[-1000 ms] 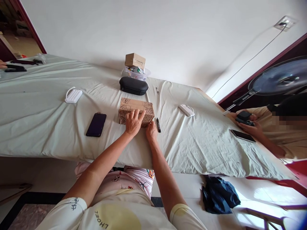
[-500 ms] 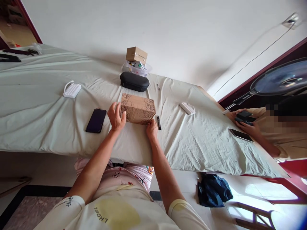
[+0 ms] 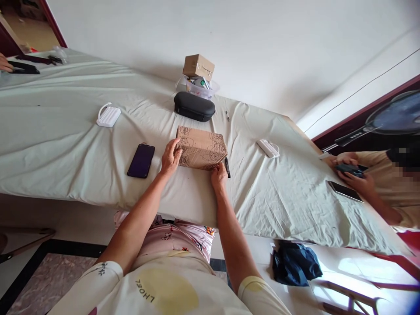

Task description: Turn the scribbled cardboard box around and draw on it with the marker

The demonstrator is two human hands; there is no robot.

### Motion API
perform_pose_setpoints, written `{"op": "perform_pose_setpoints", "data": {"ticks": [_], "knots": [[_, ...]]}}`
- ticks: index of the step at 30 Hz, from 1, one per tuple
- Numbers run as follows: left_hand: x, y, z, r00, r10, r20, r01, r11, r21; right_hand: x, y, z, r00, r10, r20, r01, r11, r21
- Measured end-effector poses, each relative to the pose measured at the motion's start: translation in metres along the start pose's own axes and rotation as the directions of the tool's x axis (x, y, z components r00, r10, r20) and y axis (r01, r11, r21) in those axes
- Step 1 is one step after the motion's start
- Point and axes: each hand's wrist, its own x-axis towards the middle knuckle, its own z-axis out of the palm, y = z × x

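Observation:
A brown cardboard box (image 3: 201,148) with dark scribbled line patterns sits on the cloth-covered table in front of me. My left hand (image 3: 171,157) grips its left end, thumb on the near side and fingers around the far side. At the lower right corner, my right hand (image 3: 219,174) has its fingers closed on the box's bottom edge; its fingertips are partly hidden. A black marker (image 3: 227,167) lies just right of my right hand. To the left of my left hand rests a dark smartphone (image 3: 141,161).
Behind the box are a black zip case (image 3: 194,106), a clear plastic tub (image 3: 205,92) and a plain carton (image 3: 198,66). White power banks (image 3: 109,116) lie on both sides. At right, a person (image 3: 387,175) holds a dark device; another hand (image 3: 5,64) shows far left.
My left hand's fingers have closed in on the box's left end. The whole view has shifted, so things appear further right. A hand has come into view at the far left.

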Motion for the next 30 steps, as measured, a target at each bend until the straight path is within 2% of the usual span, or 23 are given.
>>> {"op": "perform_pose_setpoints", "data": {"ticks": [7, 13, 18, 24, 30], "knots": [[0.001, 0.009, 0.01, 0.991, -0.079, -0.107, 0.087, 0.993, 0.079, -0.005, -0.013, -0.003, 1.0, -0.006, -0.003, 0.005, 0.994, -0.109], [0.002, 0.012, 0.014, 0.981, -0.135, -0.136, 0.15, 0.983, 0.103, -0.011, -0.022, -0.004, 1.0, 0.004, 0.001, -0.004, 0.988, -0.156], [-0.004, 0.013, 0.01, 0.992, -0.071, -0.104, 0.084, 0.99, 0.117, -0.012, -0.023, -0.003, 1.0, 0.023, -0.002, -0.023, 0.98, -0.2], [-0.006, 0.017, 0.017, 0.988, -0.065, -0.141, 0.089, 0.982, 0.168, -0.01, -0.022, 0.001, 0.998, 0.045, -0.054, -0.056, 0.972, -0.227], [-0.01, 0.013, 0.017, 0.997, 0.002, -0.077, 0.01, 0.988, 0.153, -0.004, -0.016, -0.02, 0.999, 0.014, -0.039, -0.026, 0.949, -0.313]]}}
